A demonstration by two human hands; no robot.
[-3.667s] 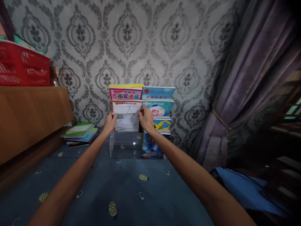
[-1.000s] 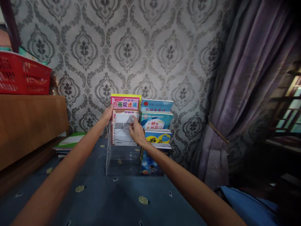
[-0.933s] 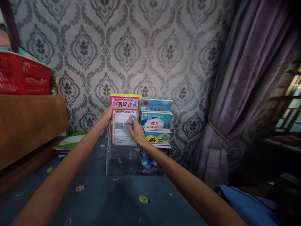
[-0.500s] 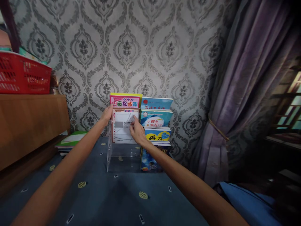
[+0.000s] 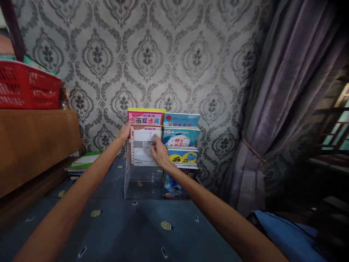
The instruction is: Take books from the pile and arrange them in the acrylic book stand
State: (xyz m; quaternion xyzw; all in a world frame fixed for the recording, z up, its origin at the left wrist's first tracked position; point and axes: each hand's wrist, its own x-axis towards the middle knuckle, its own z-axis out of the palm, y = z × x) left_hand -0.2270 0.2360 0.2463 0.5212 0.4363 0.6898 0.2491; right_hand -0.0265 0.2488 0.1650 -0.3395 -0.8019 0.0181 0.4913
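Observation:
A clear acrylic book rack (image 5: pixel 144 183) stands on the dark blue patterned cloth, with books in stepped tiers. My left hand (image 5: pixel 124 133) is closed at the left edge of the brown-edged picture book (image 5: pixel 132 151); its far fingers are hidden. Against that book's front lies a white booklet (image 5: pixel 142 154) with grey print. My right hand (image 5: pixel 160 152) has its fingers curled and its fingertips on the booklet's right part. Behind rises a pink picture book (image 5: pixel 145 119) with a yellow one (image 5: pixel 147 109) at its back. The rack's lower left tier shows bare clear plastic.
The right column holds several books: light blue (image 5: pixel 185 118), teal (image 5: pixel 195 136), yellow-and-blue (image 5: pixel 188 155) and dark blue (image 5: pixel 174 189). Left are stacked books (image 5: pixel 84 160), a wooden cabinet (image 5: pixel 38 145) and a red basket (image 5: pixel 29 87). A purple curtain (image 5: pixel 272 109) hangs right; blue fabric (image 5: pixel 283 233) lies below.
Both hands stay in nearly the same place on the books. The view has shifted very slightly; the rack and books stand as before.

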